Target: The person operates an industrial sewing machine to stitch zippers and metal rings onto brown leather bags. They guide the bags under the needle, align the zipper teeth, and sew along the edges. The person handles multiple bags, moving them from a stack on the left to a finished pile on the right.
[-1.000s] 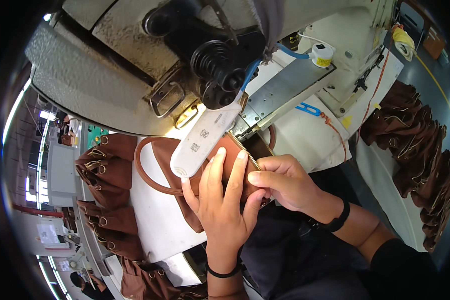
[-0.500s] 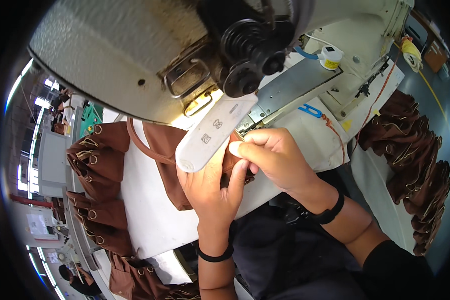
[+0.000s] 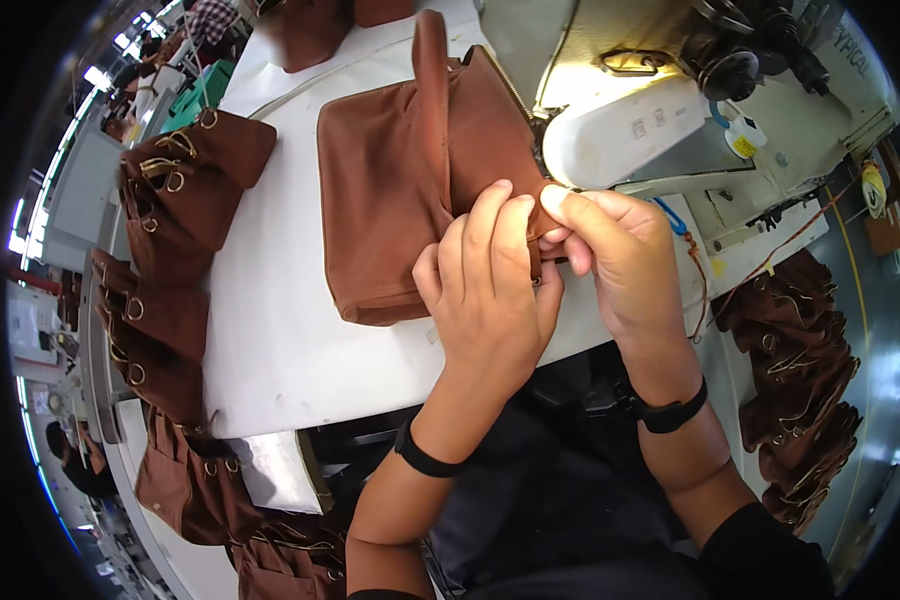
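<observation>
A brown bag [image 3: 375,200] with a looped handle [image 3: 430,100] and a zip along its far right edge lies on the white worktable, below and left of the sewing machine head. My right hand [image 3: 630,255] pinches the bag's right edge between thumb and fingers, just under the machine's white rounded cover [image 3: 625,130]. Bent over the same corner, my left hand [image 3: 490,310] grips the bag, fingertips on its upper face and thumb lower at the edge. The fabric right between the two hands is partly hidden.
Several brown bags with metal rings are heaped along the table's left side [image 3: 185,200], and more hang at the right [image 3: 795,390]. A blue hooked tool [image 3: 672,218] on a red cord lies beside the machine bed. A white box [image 3: 275,470] stands at the lower left.
The view has swung so that the machine head sits farther right. The bag has come out from under the machine and shows almost whole, both hands still on its edge.
</observation>
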The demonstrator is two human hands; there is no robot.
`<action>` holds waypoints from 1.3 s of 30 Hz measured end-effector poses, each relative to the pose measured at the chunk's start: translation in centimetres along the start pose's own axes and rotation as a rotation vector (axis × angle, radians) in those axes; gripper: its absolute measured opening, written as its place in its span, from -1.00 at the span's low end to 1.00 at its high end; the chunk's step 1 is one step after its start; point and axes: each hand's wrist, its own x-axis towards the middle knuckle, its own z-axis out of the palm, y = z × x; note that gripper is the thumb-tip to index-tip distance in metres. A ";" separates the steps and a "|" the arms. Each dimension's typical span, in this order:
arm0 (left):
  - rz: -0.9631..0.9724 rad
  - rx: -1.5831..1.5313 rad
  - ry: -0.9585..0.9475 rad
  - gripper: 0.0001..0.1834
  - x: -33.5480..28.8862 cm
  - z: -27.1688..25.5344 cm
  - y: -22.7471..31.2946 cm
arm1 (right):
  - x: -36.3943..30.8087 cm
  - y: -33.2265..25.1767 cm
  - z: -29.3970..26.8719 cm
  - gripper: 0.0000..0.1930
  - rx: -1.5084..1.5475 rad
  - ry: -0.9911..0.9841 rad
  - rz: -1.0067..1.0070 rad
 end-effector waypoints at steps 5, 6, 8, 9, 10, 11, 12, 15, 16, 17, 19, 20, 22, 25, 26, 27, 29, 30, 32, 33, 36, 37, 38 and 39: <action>0.060 -0.034 0.048 -0.49 1.4 -0.2 -0.5 | 0.0 0.0 0.0 -0.68 0.043 -0.009 -0.005; 0.075 -0.043 0.077 -0.56 1.9 -0.7 -0.6 | -0.3 -0.3 0.0 -0.69 0.057 -0.014 0.028; 0.119 -0.068 0.065 -0.62 2.4 -1.5 -0.7 | -0.6 -0.1 -0.7 -0.72 0.075 -0.037 0.057; 0.165 -0.072 0.066 -0.63 2.5 -1.5 -0.7 | -0.8 -0.4 -1.1 -0.74 0.066 -0.054 0.070; 0.180 -0.081 0.074 -0.64 2.6 -1.5 -0.7 | -1.0 -0.8 -1.3 -0.74 0.063 -0.073 0.081; 0.195 -0.089 0.083 -0.64 2.6 -1.4 -0.8 | -1.1 -1.1 -1.5 -0.75 0.059 -0.093 0.094; 0.208 -0.097 0.092 -0.65 2.6 -1.3 -0.7 | -1.1 -1.1 -1.8 -0.76 0.028 -0.123 0.072; 0.222 -0.089 0.082 -0.68 2.5 -1.3 -0.8 | -0.8 -0.2 -1.9 -0.79 0.068 -0.147 0.067; 0.227 -0.090 0.082 -0.68 2.5 -1.4 -0.6 | -0.8 -0.1 -1.8 -0.81 0.093 -0.128 0.066; 0.230 -0.107 0.082 -0.68 2.5 -1.4 -0.6 | -1.0 0.0 -1.7 -0.82 0.131 -0.113 0.076; 0.229 -0.139 0.087 -0.68 2.5 -1.4 -0.6 | -1.2 0.1 -1.4 -0.83 0.203 -0.088 0.099; 0.207 -0.163 0.071 -0.69 2.5 -1.5 -0.4 | -1.3 0.1 -1.4 -0.84 0.215 -0.070 0.096; 0.158 -0.205 0.043 -0.70 2.5 -1.7 0.0 | -1.3 0.3 -1.1 -0.85 0.238 -0.039 0.095; 0.139 -0.221 0.032 -0.74 2.9 -1.6 -0.3 | -1.1 0.0 -0.4 -0.84 0.233 -0.002 0.082; 0.127 -0.213 0.032 -0.74 2.8 -1.5 -0.4 | -1.0 0.0 -0.2 -0.85 0.237 0.004 0.082; 0.114 -0.205 0.031 -0.75 2.7 -1.4 -0.5 | -1.0 0.0 -0.1 -0.85 0.240 0.012 0.081; 0.102 -0.195 0.038 -0.76 2.8 -1.3 -0.4 | -0.8 0.0 0.1 -0.85 0.258 0.019 0.082; 0.100 -0.196 0.043 -0.76 2.8 -1.3 -0.3 | -0.8 0.0 0.2 -0.85 0.271 0.022 0.087; 0.117 -0.202 0.054 -0.75 3.0 -1.1 -0.2 | -0.7 -0.1 0.2 -0.86 0.281 0.038 0.086; 0.136 -0.200 0.062 -0.74 3.1 -1.0 -0.4 | -0.7 -0.1 0.2 -0.86 0.282 0.045 0.084; 0.149 -0.211 0.066 -0.73 3.4 -0.7 -0.6 | -0.6 -0.1 0.3 -0.86 0.275 0.059 0.070; 0.146 -0.218 0.066 -0.72 3.5 -0.7 -0.7 | -0.6 -0.2 0.4 -0.85 0.271 0.062 0.064; 0.143 -0.220 0.068 -0.73 3.6 -0.7 -0.7 | -0.7 -0.2 0.4 -0.85 0.259 0.062 0.076; 0.140 -0.222 0.069 -0.74 3.6 -0.6 -0.7 | -0.8 -0.3 0.3 -0.85 0.247 0.062 0.088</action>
